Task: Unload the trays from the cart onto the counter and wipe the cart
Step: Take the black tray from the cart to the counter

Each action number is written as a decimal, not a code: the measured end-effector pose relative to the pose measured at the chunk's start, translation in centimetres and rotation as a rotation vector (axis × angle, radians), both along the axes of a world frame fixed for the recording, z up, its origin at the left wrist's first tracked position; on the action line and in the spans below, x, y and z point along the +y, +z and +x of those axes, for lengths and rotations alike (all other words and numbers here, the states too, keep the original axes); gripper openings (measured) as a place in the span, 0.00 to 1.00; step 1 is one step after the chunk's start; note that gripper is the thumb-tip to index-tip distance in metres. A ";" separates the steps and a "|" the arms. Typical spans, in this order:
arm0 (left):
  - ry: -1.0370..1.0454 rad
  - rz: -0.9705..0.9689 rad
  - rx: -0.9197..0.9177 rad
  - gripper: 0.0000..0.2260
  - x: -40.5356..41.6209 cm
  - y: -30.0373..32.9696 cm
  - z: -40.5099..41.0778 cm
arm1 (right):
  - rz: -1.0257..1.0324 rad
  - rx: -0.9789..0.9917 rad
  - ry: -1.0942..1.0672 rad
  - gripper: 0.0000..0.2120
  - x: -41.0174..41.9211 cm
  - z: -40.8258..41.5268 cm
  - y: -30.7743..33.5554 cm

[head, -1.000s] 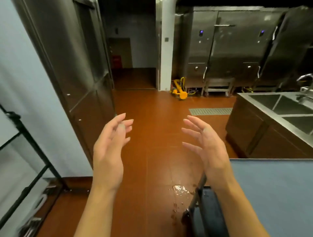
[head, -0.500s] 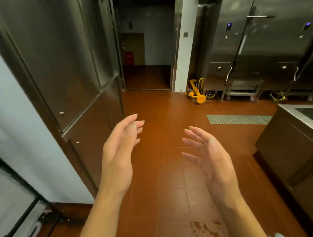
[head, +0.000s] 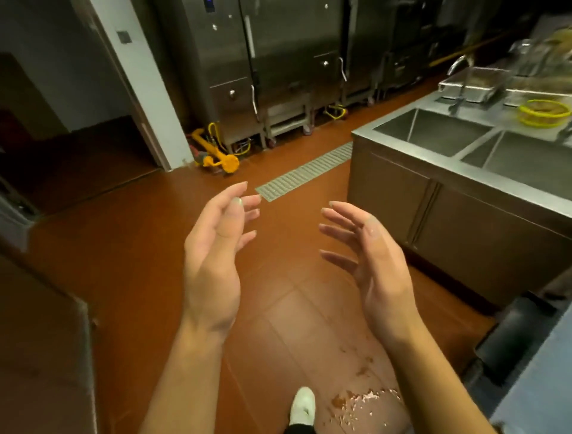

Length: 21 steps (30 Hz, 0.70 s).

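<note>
Your left hand (head: 213, 263) and right hand (head: 376, 269) are empty, fingers apart; trays (head: 473, 83) sit far right on the counter (head: 433, 99), nearer your right.

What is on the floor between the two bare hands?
Nothing: in the head view only bare red-brown tiled floor shows between the open left hand and open right hand.

No readable text anywhere in the view.

The tall stainless-steel cabinets (head: 278, 62) along the far wall carry only a small blue indicator light (head: 210, 4) near the top edge, too blurred to show any digits or brand. The grey square plate (head: 123, 37) on the white door frame bears no legible mark. The metal trays (head: 473, 84) at the far corner of the steel sink counter (head: 402, 145) show no labels.
</note>
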<state>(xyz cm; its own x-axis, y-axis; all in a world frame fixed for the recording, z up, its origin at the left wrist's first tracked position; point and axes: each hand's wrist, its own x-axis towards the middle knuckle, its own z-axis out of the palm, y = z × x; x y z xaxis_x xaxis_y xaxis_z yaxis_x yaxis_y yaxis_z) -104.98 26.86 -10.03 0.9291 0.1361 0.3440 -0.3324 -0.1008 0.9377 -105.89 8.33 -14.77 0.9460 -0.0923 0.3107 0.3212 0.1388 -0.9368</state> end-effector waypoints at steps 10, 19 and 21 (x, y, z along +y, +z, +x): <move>-0.301 0.018 -0.029 0.22 -2.1 2.2 25.2 | 0.030 0.037 -0.159 0.27 -0.3 21.8 2.0; -0.776 0.021 0.050 0.20 -18.2 -0.4 36.5 | -0.024 0.115 -0.642 0.24 -12.4 27.3 -0.2; -0.901 0.001 0.086 0.18 -22.3 -1.2 38.4 | -0.020 0.139 -0.775 0.22 -15.2 27.7 -0.9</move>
<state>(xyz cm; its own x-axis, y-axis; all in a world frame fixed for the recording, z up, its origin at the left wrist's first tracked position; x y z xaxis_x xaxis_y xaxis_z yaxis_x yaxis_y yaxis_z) -66.57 4.61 -11.24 0.7057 -0.6557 0.2682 -0.2143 0.1632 0.9630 -78.17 -6.82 -15.69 0.6449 -0.7369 0.2027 0.1989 -0.0942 -0.9755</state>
